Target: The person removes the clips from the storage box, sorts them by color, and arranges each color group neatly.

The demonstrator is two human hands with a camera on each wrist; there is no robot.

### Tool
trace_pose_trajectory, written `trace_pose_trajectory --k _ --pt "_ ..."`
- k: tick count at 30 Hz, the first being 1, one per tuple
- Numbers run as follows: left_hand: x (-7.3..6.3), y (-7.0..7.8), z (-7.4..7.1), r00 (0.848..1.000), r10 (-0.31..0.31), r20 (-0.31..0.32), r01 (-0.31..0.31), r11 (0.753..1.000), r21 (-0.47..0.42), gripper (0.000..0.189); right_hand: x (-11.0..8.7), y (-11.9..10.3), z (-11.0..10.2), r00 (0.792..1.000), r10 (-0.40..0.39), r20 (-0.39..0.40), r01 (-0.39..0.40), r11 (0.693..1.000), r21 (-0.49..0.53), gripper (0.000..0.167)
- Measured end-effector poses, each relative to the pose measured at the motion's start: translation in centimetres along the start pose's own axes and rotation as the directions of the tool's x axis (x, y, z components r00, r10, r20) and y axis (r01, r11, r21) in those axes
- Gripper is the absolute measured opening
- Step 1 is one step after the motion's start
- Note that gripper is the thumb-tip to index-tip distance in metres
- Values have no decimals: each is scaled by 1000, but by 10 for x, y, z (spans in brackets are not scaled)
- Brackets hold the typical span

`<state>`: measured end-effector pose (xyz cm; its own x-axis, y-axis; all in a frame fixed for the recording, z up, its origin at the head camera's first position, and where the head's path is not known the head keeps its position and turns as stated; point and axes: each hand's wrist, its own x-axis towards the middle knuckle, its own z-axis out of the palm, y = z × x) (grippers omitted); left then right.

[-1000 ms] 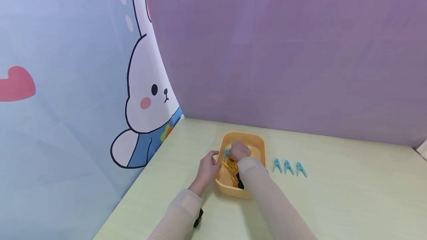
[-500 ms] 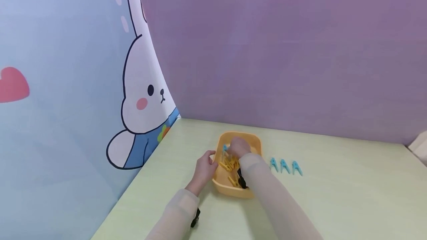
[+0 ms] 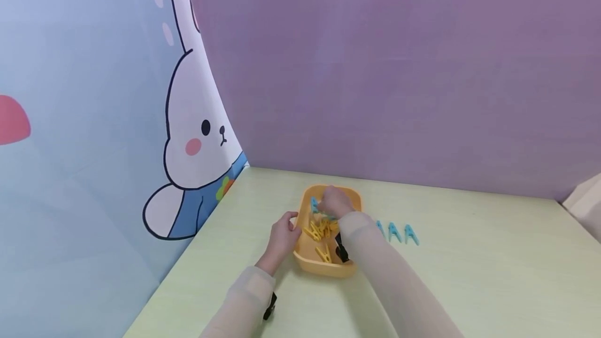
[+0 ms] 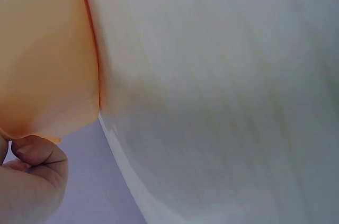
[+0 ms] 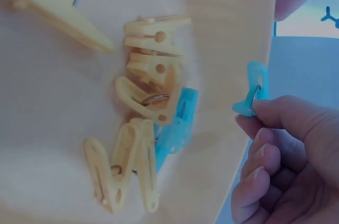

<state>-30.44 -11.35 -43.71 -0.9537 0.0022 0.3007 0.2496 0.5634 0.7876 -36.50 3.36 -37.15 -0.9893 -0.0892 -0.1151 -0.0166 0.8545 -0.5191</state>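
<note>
In the head view, an orange plastic basket [image 3: 324,269] stands on the table. My left hand [image 3: 283,236] grips its left rim; the left wrist view has those fingers [image 4: 39,152] curled at the basket edge. Over the far part of the basket, my right hand [image 3: 336,202] pinches a blue clothespin [image 5: 258,83] between thumb and forefinger, raised above the bottom in the right wrist view. Several yellow clothespins [image 5: 124,155] lie inside the basket, with more blue plastic [image 5: 175,131] partly hidden among them.
Three blue clothespins [image 3: 394,232] lie in a row on the table right of the basket, the nearest one partly covered by my right sleeve [image 3: 380,260]. A purple backdrop [image 3: 375,77] rises behind the table, and a rabbit-print cloth [image 3: 94,119] hangs at left.
My right hand has risen slightly from among the clothespins, with the blue one now clearer of the pile. The head view has turned a little right. My left hand stays on the rim.
</note>
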Motion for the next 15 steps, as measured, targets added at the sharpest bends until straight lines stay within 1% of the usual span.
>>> trace_pose_trajectory --k 6,11,13,15 --pt "1 -1 -1 1000 -20 9 20 1000 3 39 -1 -1 -3 999 -31 -19 32 998 47 45" --pt "2 -2 0 1000 -10 0 10 1000 3 39 0 2 -6 999 -40 -16 41 997 65 44" --pt "2 -2 0 1000 -4 -2 4 1000 3 39 0 4 -8 999 -41 -17 42 998 57 43" --pt "2 -2 0 1000 -11 1 11 1000 2 39 0 6 -11 999 -36 -15 36 998 51 43"
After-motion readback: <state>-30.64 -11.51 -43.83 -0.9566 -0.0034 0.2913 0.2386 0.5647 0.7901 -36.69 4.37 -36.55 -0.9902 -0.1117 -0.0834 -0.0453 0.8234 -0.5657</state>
